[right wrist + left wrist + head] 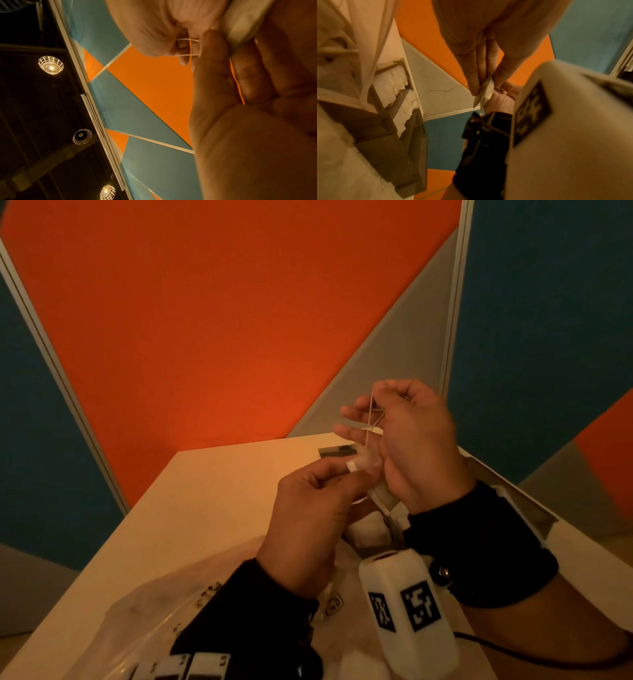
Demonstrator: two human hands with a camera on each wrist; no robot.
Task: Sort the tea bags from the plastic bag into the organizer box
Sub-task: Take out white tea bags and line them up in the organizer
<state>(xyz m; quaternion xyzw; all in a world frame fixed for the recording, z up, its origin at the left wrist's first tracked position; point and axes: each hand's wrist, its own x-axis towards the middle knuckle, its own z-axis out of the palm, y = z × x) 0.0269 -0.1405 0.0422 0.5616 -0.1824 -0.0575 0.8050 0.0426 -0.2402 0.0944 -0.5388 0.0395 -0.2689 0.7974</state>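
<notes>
Both hands are raised above the table. My left hand pinches a white tea bag between thumb and fingers; in the left wrist view the tea bag hangs from the fingertips. My right hand holds the bag's thin white string, which is looped across its fingers; the right wrist view shows the string strung between thumb and fingers. The grey organizer box lies below with white tea bags in its compartments. The clear plastic bag lies at the near left.
The white table runs to a corner of orange and blue wall panels. A small dark grey object sits near the table's far edge. A black cable trails at the near right. The right edge of the table drops off close by.
</notes>
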